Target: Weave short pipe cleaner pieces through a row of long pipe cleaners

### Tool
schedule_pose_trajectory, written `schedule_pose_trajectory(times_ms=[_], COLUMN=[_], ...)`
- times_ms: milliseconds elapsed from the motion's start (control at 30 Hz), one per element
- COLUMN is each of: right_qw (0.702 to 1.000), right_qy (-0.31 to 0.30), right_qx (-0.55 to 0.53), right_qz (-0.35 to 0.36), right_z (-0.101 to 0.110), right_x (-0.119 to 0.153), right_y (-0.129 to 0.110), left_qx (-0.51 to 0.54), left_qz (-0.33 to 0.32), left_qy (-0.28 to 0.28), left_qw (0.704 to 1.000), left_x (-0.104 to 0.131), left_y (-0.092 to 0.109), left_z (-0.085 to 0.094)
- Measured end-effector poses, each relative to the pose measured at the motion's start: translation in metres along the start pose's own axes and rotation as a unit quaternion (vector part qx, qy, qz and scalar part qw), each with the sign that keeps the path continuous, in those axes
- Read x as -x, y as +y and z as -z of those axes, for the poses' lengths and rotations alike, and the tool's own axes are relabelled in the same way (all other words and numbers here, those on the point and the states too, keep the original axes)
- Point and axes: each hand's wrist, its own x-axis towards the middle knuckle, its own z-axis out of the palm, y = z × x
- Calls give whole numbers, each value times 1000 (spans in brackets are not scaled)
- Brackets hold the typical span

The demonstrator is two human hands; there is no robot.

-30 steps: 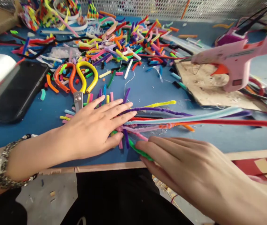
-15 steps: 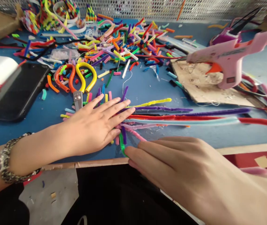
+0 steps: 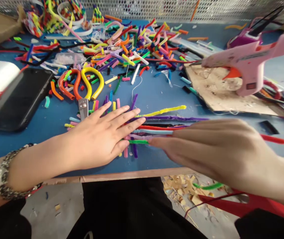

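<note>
My left hand [image 3: 99,136] lies flat with its fingers spread, pressing on a criss-cross bundle of coloured pipe cleaners. Short ends, such as a purple pipe cleaner [image 3: 134,101], poke out above and below it. To the right of my fingers run long strands: a yellow pipe cleaner [image 3: 165,110], a red one [image 3: 154,127] and a light blue one [image 3: 154,132]. My right hand [image 3: 214,149] is closed, its fingers on a green pipe cleaner [image 3: 139,142] stretched from under my left thumb. My right hand covers parts of the long strands.
Orange-and-yellow-handled scissors [image 3: 84,103] lie beyond my left hand. A black phone [image 3: 27,99] is at left. A pink glue gun [image 3: 246,63] rests over cardboard [image 3: 214,96] at right. Cut pipe cleaner pieces [image 3: 132,49] are heaped at the back, before a perforated metal panel [image 3: 142,11].
My right hand has moved up from the table's front edge over the long strands. The green pipe cleaner now runs rightward instead of hanging toward the edge. My left hand stays in place.
</note>
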Motion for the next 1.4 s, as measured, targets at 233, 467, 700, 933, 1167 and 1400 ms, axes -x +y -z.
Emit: schedule_pose_trajectory(times_ms=[233, 467, 700, 933, 1167, 1400], right_qw=[999, 999, 992, 986, 989, 987], right_qy=[14, 32, 61, 48, 37, 85], right_qx=[1, 5, -13, -41, -37, 28], right_qz=[48, 42, 113, 155, 140, 132], right_z=[-12, -17, -29, -32, -26, -28], right_x=[2, -12, -11, -9, -11, 3], right_y=[-10, -11, 2, 11, 7, 10], left_qx=[-12, -27, -29, -23, -25, -22], left_qz=[-13, -14, -10, -4, -3, -4], left_qy=[36, 59, 64, 62, 73, 68], left_qw=[999, 998, 997, 998, 997, 997], left_x=[4, 5, 6, 6, 6, 6], left_y=[0, 0, 2, 3, 3, 3], left_z=[0, -2, 0, 1, 3, 4])
